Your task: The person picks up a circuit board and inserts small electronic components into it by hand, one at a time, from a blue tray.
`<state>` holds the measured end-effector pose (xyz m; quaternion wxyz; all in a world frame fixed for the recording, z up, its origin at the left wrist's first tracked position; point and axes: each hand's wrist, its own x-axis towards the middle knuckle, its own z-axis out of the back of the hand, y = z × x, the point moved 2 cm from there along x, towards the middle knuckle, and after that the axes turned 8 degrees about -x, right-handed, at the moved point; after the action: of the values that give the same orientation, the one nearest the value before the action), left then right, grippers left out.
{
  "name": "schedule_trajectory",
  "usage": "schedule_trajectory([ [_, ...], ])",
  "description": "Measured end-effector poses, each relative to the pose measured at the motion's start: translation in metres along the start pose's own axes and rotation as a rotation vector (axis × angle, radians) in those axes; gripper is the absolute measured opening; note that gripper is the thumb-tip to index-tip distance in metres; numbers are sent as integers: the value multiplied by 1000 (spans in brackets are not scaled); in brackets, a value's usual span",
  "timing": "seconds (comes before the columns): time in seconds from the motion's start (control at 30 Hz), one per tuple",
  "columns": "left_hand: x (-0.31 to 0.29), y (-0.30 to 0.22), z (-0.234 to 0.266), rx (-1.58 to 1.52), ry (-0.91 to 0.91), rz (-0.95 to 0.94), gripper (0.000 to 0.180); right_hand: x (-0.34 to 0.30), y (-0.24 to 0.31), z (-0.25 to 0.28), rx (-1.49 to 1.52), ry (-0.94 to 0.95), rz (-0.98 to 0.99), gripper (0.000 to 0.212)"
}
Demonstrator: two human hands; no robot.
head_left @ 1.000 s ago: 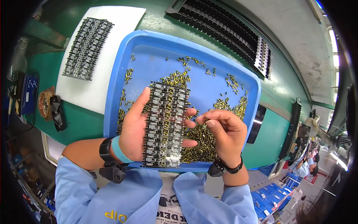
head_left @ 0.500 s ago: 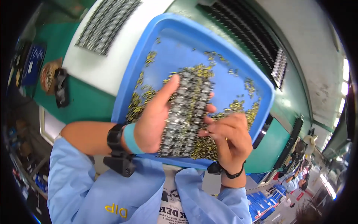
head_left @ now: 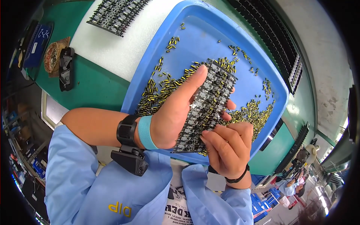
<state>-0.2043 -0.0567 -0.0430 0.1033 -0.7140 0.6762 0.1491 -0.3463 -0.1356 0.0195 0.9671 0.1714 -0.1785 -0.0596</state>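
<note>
My left hand [head_left: 170, 118] grips a panel of small circuit boards [head_left: 215, 88], its thumb along the left edge and fingertips showing past the right edge. The panel is tilted over a blue plastic tray [head_left: 198, 37]. My right hand [head_left: 230, 148] is closed, thumb and index finger pinched together against the panel's lower right part. Whatever lies between those fingertips is hidden. Under and around the panel, many small black-and-yellow capacitors [head_left: 170, 86] with wire leads lie loose in the tray. Some yellow spots show among the parts on the panel.
Another circuit board panel [head_left: 118, 15] lies on a white foam sheet [head_left: 101, 48] at the upper left. Beside it on the green bench are a black strap-like device [head_left: 66, 69] and a round brownish item [head_left: 52, 56]. Long black racks [head_left: 270, 33] stand beyond the tray.
The tray now sits further right and higher in view. My right fingertips have moved from beside the panel's right edge onto its surface. My left hand still holds the panel.
</note>
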Motion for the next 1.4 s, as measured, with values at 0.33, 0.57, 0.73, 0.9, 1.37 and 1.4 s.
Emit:
schedule_trajectory([
  [0.33, 0, 1, -2, 16, -21, -15, 72, -2, 7, 1, -149, 2, 49, 34],
  [0.57, -1, 1, -3, 16, -24, -29, 71, -3, 10, 1, -213, 41, 85, 37],
  [0.73, -1, 0, -3, 52, -44, -35, 72, -1, 9, 0, -193, 43, 107, 37],
  [0.9, -1, -1, -2, -39, 4, 19, 73, -3, 6, 3, -108, -50, 48, 37],
  [1.37, 0, -8, -7, -70, 72, 68, 82, -3, -11, 14, 129, 16, 10, 34],
  [1.4, -1, -10, -8, -77, 58, 48, 80, -5, -19, 14, 118, 15, 5, 34],
])
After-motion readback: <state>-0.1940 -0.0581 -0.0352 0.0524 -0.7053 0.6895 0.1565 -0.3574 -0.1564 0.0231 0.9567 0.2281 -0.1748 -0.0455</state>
